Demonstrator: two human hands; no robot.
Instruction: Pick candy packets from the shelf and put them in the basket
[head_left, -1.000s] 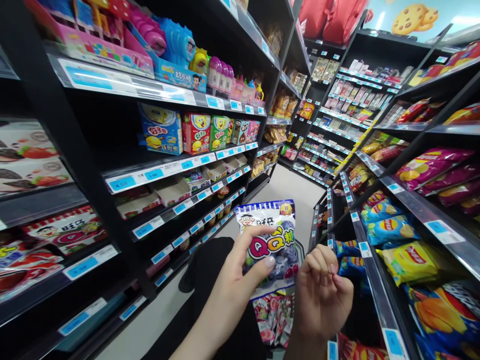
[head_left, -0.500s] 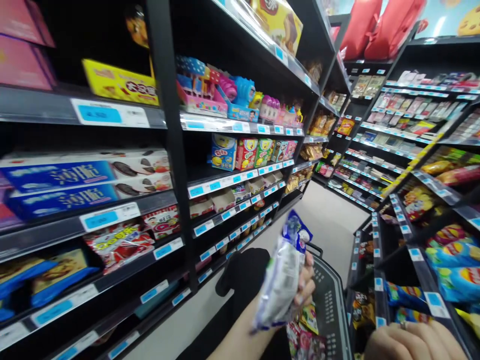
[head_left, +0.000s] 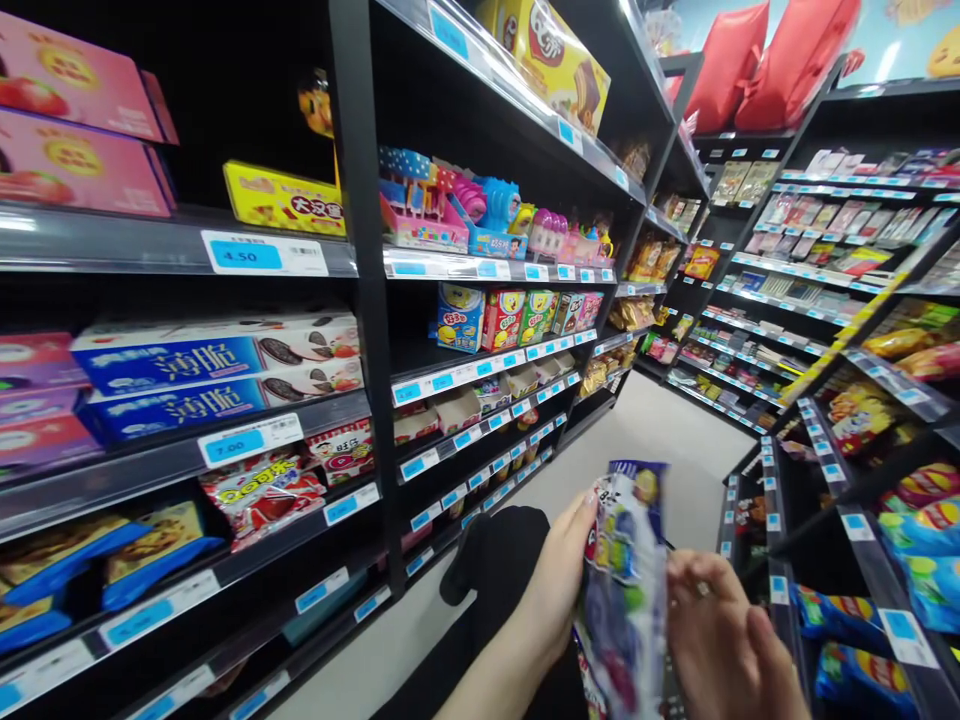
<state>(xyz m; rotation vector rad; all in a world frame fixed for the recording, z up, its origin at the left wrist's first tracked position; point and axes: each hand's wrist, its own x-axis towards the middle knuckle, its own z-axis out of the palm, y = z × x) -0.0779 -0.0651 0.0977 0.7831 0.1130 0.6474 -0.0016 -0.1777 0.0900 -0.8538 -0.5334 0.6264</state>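
A glossy purple and white snack bag (head_left: pixel 626 600) with green and purple fruit pictures stands upright in front of me. My left hand (head_left: pixel 574 540) grips its left edge, fingers partly hidden behind it. Close by its right edge is my right hand (head_left: pixel 727 620), thumb apart and fingers loosely bent; whether the fingertips touch the bag is unclear. The dark shopping basket lies below, mostly covered by the bag and hands. A colourful packet (head_left: pixel 590 680) shows in it at the bag's lower left.
Tall black shelves on the left hold blue biscuit boxes (head_left: pixel 225 365), a red candy bag (head_left: pixel 262 490) and small snack boxes (head_left: pixel 502 318). Chip bags (head_left: pixel 862 665) fill a rack close on the right. The pale aisle floor (head_left: pixel 660 420) runs forward to more shelving.
The bag has turned from its pale side to its printed side and is more upright. My right hand has come in from the lower right to beside the bag. The view has shifted slightly left.
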